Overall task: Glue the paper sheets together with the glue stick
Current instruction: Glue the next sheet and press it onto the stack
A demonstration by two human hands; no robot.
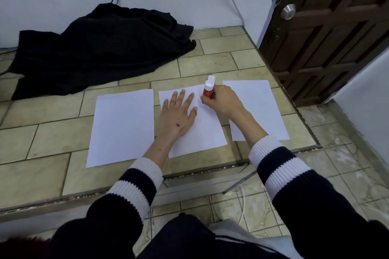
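Note:
Three groups of white paper lie side by side on the tiled floor. The left stack (pixel 123 126) holds several sheets. My left hand (pixel 179 114) lies flat, fingers spread, on the middle sheet (pixel 206 132). My right hand (pixel 223 101) grips a red glue stick (pixel 208 89) with a white end pointing up, over the far right part of the middle sheet. Whether its tip touches the paper is hidden by my fingers. The right sheet (pixel 261 107) lies partly under my right forearm.
A black cloth (pixel 101 48) is heaped against the white wall at the back left, with a dark cable above it. A brown wooden door (pixel 328 27) stands at the right. A raised tile step edge (pixel 189 174) runs in front of the papers.

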